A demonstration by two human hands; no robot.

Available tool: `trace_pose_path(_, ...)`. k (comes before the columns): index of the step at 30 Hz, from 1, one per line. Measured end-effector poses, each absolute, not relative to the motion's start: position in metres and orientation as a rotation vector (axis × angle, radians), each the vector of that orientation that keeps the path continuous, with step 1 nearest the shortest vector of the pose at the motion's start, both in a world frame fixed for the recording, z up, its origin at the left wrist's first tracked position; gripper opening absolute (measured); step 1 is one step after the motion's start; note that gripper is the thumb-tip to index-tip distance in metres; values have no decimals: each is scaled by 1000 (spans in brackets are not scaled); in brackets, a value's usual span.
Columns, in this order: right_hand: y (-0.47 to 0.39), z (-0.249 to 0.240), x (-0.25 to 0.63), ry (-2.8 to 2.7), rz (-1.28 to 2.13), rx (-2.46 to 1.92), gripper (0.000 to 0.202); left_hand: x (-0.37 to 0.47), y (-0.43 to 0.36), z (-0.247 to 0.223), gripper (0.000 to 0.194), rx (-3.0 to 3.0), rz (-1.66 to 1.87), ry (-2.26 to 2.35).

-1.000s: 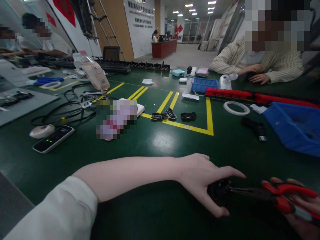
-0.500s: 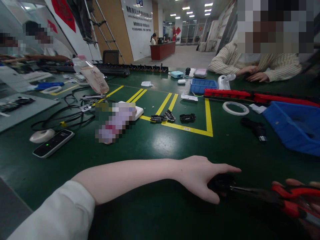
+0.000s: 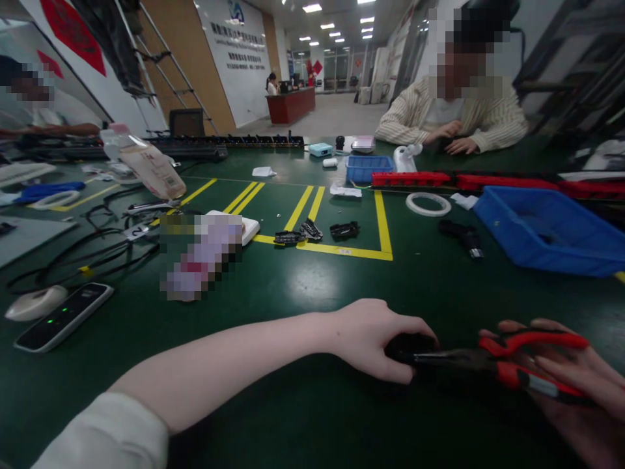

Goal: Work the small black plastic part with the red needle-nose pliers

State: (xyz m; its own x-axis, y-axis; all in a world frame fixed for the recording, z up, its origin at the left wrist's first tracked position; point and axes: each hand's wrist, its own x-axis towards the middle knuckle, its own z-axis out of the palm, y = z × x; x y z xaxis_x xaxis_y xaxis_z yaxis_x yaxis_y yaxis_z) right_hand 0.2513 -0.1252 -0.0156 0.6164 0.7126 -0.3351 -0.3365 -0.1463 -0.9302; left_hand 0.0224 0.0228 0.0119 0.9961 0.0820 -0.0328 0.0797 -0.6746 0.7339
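Note:
My right hand (image 3: 581,368) grips a pair of long-nose pliers (image 3: 512,348) with red and black handles. The jaws point left and reach a small dark part (image 3: 410,345) beside my left hand. Around that part, the thumb and index finger of my left hand (image 3: 374,339) are curled; its shape is lost in shadow against the dark green table. Whether the jaw tips are clamped on it I cannot tell. Beyond my hands, several small black plastic parts (image 3: 344,229) lie near the yellow tape lines.
To the right stand a blue bin (image 3: 547,251) and a black torch-like tool (image 3: 463,238). A tape roll (image 3: 428,204) lies behind them. On the left are a device with green lights (image 3: 66,317), black cables (image 3: 92,257) and a leaning bottle (image 3: 151,166). A person (image 3: 454,117) sits opposite.
My left hand's fingers have curled in around the dark part. The pliers in my right hand have moved left and up. The view has turned slightly to the right.

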Motion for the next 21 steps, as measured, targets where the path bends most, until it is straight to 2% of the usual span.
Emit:
trace_pose_path(7,-118,-4,258,-138,1059,-1479,56,21,24,16,45,2211,7,141)
trace_pose_path(16,-117,11,245,-89,1088,-1444,54,20,25,19,56,2242,-34,151)
trace_pose_path(21,-120,9,248,-195,1059,-1501,64,21,22,15,53,2323,6,162)
